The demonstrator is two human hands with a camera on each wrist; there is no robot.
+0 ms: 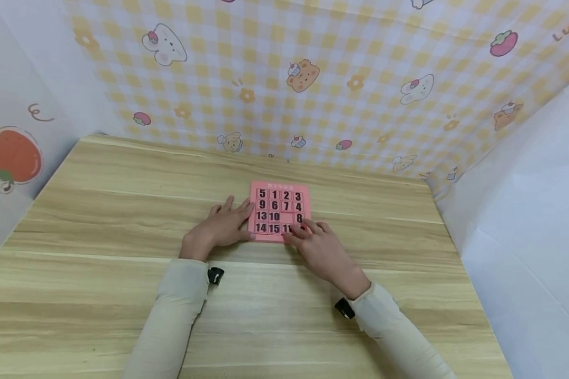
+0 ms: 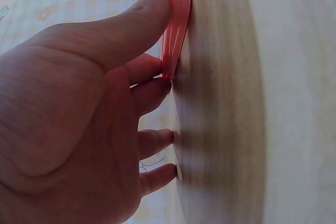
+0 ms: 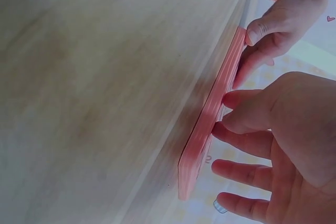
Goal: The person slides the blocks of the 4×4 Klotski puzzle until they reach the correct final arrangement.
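seen from my remote station, a pink number board [image 1: 267, 238] lies flat on the wooden table [image 1: 265, 326], between a person's two hands. the left hand [image 1: 223, 225] braces the board's left edge, thumb and fingers spread well apart and touching it, closed round nothing. the right hand [image 1: 323, 253] leans over the near right corner, fingers gently bent and parted, tips down at the tiles [image 1: 274, 216]; i see nothing pinched there.

i judge the sliding to be partway along: 1, 2, 3 run in sequence across the top, but 5 leads that row and 9 and 13 sit beneath it. the gap [image 1: 286, 216] is under the 7, between 10 and 8, so by my reading several tiles have yet to be shifted. the near right tile is hidden by fingers, and i cannot read it.

only the head view gives me the numbers. the left wrist view shows instead the board's side, the thumb against it and two fingertips at its corner; the right wrist view shows two of the right hand's fingers stretched out, seemingly clear of the board.
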